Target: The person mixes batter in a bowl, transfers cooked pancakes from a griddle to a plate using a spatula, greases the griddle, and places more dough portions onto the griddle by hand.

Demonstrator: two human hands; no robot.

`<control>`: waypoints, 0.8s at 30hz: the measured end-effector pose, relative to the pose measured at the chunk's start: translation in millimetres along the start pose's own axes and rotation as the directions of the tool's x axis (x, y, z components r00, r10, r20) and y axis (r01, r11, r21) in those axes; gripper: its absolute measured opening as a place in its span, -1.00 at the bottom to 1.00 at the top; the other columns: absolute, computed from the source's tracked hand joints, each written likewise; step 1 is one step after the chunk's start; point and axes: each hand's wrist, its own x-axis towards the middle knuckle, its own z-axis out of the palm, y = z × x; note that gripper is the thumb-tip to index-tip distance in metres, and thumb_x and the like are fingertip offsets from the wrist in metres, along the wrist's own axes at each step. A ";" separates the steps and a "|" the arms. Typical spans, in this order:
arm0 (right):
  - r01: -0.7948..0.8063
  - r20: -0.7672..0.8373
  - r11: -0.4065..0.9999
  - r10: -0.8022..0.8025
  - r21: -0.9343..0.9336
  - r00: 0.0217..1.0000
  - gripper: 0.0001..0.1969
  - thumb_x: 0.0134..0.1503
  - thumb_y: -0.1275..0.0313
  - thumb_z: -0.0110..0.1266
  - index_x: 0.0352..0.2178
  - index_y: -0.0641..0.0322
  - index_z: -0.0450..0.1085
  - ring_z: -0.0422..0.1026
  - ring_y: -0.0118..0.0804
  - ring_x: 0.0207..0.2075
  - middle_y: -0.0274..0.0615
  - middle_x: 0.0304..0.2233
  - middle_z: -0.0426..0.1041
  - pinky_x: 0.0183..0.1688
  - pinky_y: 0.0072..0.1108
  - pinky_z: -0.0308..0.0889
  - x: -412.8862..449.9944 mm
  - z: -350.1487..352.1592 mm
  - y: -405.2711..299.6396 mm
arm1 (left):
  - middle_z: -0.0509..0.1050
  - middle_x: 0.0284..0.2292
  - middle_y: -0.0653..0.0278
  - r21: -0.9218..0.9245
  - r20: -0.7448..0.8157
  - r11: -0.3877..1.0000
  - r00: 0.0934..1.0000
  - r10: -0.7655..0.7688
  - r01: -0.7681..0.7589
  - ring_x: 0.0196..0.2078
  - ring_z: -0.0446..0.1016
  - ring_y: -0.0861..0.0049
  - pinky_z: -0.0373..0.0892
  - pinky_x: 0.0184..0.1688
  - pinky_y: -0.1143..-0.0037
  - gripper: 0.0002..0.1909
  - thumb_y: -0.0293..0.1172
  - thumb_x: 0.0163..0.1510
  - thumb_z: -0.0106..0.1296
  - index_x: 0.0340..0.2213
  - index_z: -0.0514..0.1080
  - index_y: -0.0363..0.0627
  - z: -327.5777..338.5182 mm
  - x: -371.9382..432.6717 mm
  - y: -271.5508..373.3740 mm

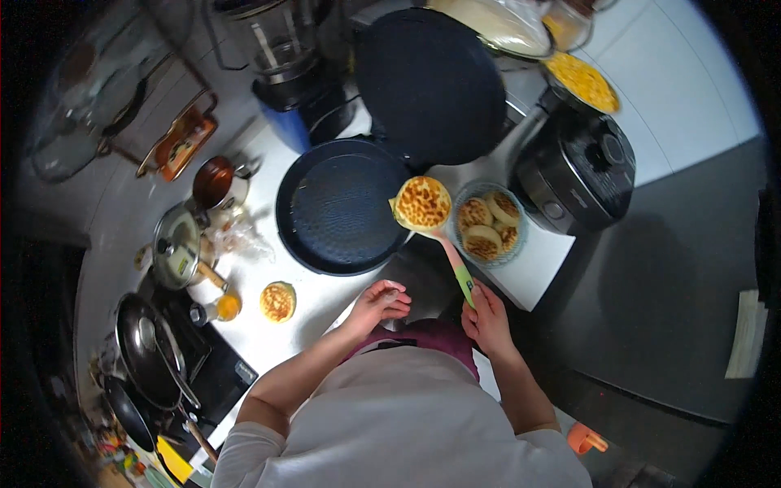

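My right hand [485, 311] grips the green and pink handle of a spatula [460, 272]. A round browned flatbread [423, 202] rests on the spatula's head, between the pan and the basket. My left hand [382, 305] is held in front of my waist, fingers loosely curled, with nothing seen in it. The round black electric griddle [341, 210] holds no bread, and its black lid [430, 85] stands raised behind it. Several browned breads [482, 240] lie in a round wire-like basket [459, 215] at the right. Another flatbread [278, 302] lies directly on the white counter [317, 293].
A black multicooker [576, 171] stands at the right, below a bowl of yellow food [583, 82]. A blender [284, 79] is at the back. At the left are a lidded pot [177, 247], a small jar [227, 307], a plastic bag [235, 235] and a frying pan [143, 348] on a cooktop.
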 end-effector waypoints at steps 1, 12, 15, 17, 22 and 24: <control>0.007 -0.022 1.000 -0.006 0.015 1.000 -0.61 0.26 0.27 -0.29 0.07 0.20 0.10 0.03 -0.59 -0.76 -0.43 -0.70 0.06 -0.74 -0.73 -0.05 -6.7 -8.1 2.8 | 0.42 -0.26 0.13 0.012 0.020 1.000 1.000 -0.015 0.015 -0.27 0.46 0.44 0.42 -0.17 0.47 -0.81 -0.41 0.19 -0.22 -0.17 0.27 -0.15 5.9 11.2 -2.2; 0.159 -0.317 0.958 -0.078 0.239 0.945 -0.61 0.25 0.25 -0.28 0.05 0.18 0.14 0.00 -0.59 -0.79 -0.46 -0.74 0.04 -0.77 -0.72 -0.01 -41.4 -96.4 49.0 | 0.33 -0.07 0.04 0.096 -0.013 0.990 0.995 -0.101 0.102 -0.12 0.41 0.28 0.38 -0.06 0.37 -0.52 -0.43 0.16 -0.21 0.09 -0.02 -0.17 61.0 133.7 -40.1; 0.184 -0.347 0.948 -0.087 0.260 0.934 -0.61 0.25 0.25 -0.28 0.04 0.20 0.14 0.01 -0.60 -0.78 -0.46 -0.73 0.04 -0.77 -0.73 -0.01 -43.4 -106.6 56.0 | 0.34 -0.08 0.04 0.098 -0.043 0.982 0.986 -0.160 0.163 -0.13 0.42 0.28 0.39 -0.08 0.37 -0.55 -0.43 0.15 -0.19 0.04 0.01 -0.22 72.2 147.4 -40.7; 0.190 -0.351 0.942 -0.084 0.278 0.932 -0.61 0.25 0.25 -0.27 0.04 0.21 0.14 0.01 -0.60 -0.78 -0.46 -0.73 0.04 -0.77 -0.73 -0.01 -43.6 -110.5 60.1 | 0.35 -0.10 0.03 0.092 -0.046 0.981 0.985 -0.167 0.171 -0.13 0.42 0.28 0.39 -0.09 0.37 -0.59 -0.43 0.15 -0.19 0.00 0.04 -0.23 78.6 154.3 -41.3; 0.180 -0.359 0.904 -0.033 0.387 0.933 -0.61 0.24 0.26 -0.25 0.01 0.28 0.15 0.02 -0.62 -0.76 -0.46 -0.72 0.04 -0.77 -0.73 -0.02 -29.5 -120.6 72.1 | 0.39 -0.15 0.00 0.058 -0.054 0.980 0.981 -0.186 0.189 -0.15 0.44 0.29 0.40 -0.11 0.38 -0.69 -0.42 0.15 -0.22 -0.08 0.09 -0.23 86.8 171.9 -43.8; 0.166 -0.345 0.905 -0.024 0.391 0.938 -0.61 0.24 0.25 -0.24 0.01 0.25 0.15 0.01 -0.62 -0.76 -0.46 -0.72 0.04 -0.78 -0.74 -0.03 -25.2 -123.7 75.3 | 0.40 -0.16 -0.02 0.067 -0.036 0.976 0.978 -0.204 0.206 -0.16 0.45 0.29 0.40 -0.11 0.36 -0.71 -0.41 0.17 -0.25 -0.09 0.10 -0.23 85.9 176.1 -45.6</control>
